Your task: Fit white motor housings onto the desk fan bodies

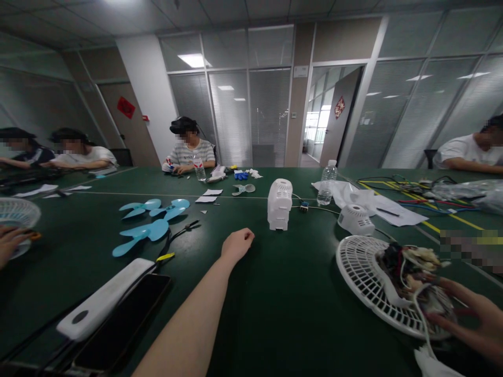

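Note:
My left arm reaches out over the green table (298, 314). My left hand (237, 244) is curled into a loose fist on the tabletop, with nothing visible in it. It is nearest to an upright white fan housing (280, 204), just short of it. At the lower right, my right hand (473, 317) has its fingers wrapped round a fan motor with loose wires (408, 264). The motor sits on a white round fan grille (359, 275) that lies flat on the table.
Blue fan blades (151, 220), a long white casing (104, 298) and a black phone (123, 324) lie to the left. A white cap (356, 219), water bottle (327, 183), papers and coloured wires (424, 201) lie to the right. Another person's hand (8, 243) holds a grille at far left. Several people sit around the table.

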A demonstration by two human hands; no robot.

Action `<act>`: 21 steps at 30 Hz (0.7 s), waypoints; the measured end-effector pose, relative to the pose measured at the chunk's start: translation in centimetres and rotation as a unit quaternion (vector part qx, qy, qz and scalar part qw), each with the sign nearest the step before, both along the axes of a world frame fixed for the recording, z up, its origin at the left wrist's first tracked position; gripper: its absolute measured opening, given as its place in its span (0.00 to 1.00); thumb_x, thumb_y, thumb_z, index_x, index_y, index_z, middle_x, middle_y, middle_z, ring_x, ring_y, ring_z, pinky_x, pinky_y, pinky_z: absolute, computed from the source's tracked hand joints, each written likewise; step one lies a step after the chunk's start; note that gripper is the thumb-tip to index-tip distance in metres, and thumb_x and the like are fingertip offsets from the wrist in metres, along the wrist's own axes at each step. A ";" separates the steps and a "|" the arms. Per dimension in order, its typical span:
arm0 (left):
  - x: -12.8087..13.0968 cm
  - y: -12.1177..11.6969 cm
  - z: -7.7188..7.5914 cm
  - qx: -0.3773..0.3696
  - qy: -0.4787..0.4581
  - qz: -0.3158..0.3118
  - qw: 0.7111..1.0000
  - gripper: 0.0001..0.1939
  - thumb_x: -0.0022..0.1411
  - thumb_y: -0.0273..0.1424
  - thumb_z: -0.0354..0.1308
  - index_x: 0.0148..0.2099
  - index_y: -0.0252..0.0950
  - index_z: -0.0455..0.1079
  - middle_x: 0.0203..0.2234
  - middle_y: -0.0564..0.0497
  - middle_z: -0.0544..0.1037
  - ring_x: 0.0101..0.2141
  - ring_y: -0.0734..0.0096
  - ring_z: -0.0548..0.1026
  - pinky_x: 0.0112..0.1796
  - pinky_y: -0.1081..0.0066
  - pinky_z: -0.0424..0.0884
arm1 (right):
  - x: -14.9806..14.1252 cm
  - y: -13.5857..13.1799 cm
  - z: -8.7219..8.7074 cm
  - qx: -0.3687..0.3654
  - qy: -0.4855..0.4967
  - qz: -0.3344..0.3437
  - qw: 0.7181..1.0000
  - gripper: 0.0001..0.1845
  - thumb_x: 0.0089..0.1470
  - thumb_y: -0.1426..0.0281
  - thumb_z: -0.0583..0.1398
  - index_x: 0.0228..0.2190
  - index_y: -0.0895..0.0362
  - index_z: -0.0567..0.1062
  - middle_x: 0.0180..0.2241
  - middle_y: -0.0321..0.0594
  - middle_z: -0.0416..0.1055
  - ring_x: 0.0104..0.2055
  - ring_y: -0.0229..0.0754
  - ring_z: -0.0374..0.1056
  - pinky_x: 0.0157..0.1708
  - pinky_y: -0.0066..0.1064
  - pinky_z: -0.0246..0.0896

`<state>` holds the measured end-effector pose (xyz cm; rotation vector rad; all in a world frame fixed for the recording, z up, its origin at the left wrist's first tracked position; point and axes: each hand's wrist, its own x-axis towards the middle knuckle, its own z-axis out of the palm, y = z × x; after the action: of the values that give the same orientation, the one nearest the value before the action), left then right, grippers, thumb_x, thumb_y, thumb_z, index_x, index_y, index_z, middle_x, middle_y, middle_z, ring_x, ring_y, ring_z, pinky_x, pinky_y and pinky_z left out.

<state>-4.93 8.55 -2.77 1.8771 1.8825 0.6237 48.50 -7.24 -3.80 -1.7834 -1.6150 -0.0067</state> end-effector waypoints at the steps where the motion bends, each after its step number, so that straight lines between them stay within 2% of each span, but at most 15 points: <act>1: 0.0 0.0 0.0 0.001 -0.002 -0.001 1.000 0.11 0.65 0.39 0.52 0.43 0.46 0.74 0.31 0.55 0.80 0.33 0.66 0.77 0.30 0.73 0.64 | -1.6 0.1 0.2 -0.026 0.011 0.022 0.999 0.29 0.30 0.52 0.71 0.39 0.39 0.76 0.42 0.56 0.76 0.35 0.60 0.75 0.28 0.49 0.69; 3: 0.0 0.0 -0.1 0.002 -0.006 -0.003 1.000 0.11 0.65 0.39 0.51 0.43 0.46 0.74 0.31 0.55 0.80 0.33 0.66 0.78 0.30 0.72 0.64 | -5.4 0.5 0.8 -0.046 -0.001 0.055 0.997 0.27 0.36 0.54 0.70 0.42 0.40 0.75 0.43 0.55 0.75 0.41 0.62 0.74 0.32 0.51 0.71; 5: 0.0 0.0 -0.1 0.005 -0.011 -0.004 1.000 0.11 0.65 0.40 0.52 0.43 0.46 0.74 0.31 0.54 0.80 0.34 0.66 0.78 0.30 0.72 0.65 | -9.6 1.0 1.8 -0.052 -0.036 0.108 0.992 0.28 0.42 0.56 0.67 0.47 0.44 0.74 0.46 0.52 0.74 0.47 0.61 0.72 0.41 0.53 0.71; 8: 0.1 0.1 -0.1 0.013 -0.020 -0.002 1.000 0.13 0.65 0.42 0.51 0.43 0.45 0.74 0.31 0.54 0.81 0.34 0.65 0.78 0.33 0.71 0.66 | -15.7 2.2 3.3 -0.054 -0.069 0.173 0.981 0.30 0.44 0.59 0.66 0.50 0.52 0.73 0.51 0.50 0.72 0.53 0.61 0.67 0.53 0.55 0.64; 12: 0.1 0.5 -0.1 0.029 -0.037 0.001 0.999 0.16 0.66 0.44 0.48 0.41 0.45 0.75 0.33 0.53 0.81 0.36 0.64 0.78 0.38 0.69 0.68 | -22.1 3.5 4.7 -0.078 -0.084 0.230 0.966 0.29 0.46 0.63 0.66 0.51 0.53 0.72 0.55 0.44 0.70 0.56 0.57 0.63 0.57 0.52 0.60; 15: -0.1 0.7 -0.2 0.040 -0.051 0.000 0.998 0.17 0.65 0.45 0.48 0.43 0.46 0.75 0.39 0.53 0.81 0.41 0.63 0.77 0.42 0.68 0.68 | -24.9 4.0 5.7 -0.096 -0.094 0.260 0.956 0.30 0.47 0.63 0.64 0.53 0.52 0.71 0.57 0.43 0.68 0.56 0.56 0.63 0.56 0.52 0.60; 18: -0.2 0.9 -0.3 0.039 -0.064 -0.006 0.997 0.17 0.64 0.46 0.49 0.43 0.47 0.76 0.42 0.53 0.81 0.43 0.60 0.77 0.43 0.66 0.69 | -25.9 4.7 7.3 -0.112 -0.105 0.293 0.944 0.32 0.48 0.68 0.61 0.56 0.51 0.67 0.58 0.41 0.67 0.56 0.55 0.65 0.56 0.50 0.61; 21: -0.4 1.1 -0.4 0.030 -0.082 -0.018 0.996 0.18 0.64 0.47 0.49 0.44 0.47 0.76 0.42 0.53 0.81 0.43 0.60 0.76 0.44 0.66 0.69 | -25.8 7.0 9.2 -0.109 -0.078 0.259 0.956 0.30 0.49 0.71 0.57 0.55 0.50 0.67 0.54 0.43 0.70 0.47 0.51 0.72 0.47 0.48 0.67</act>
<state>-5.30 9.62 -3.17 1.8327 1.7402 0.8034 22.70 -0.25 5.41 -1.4879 -2.2310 0.2918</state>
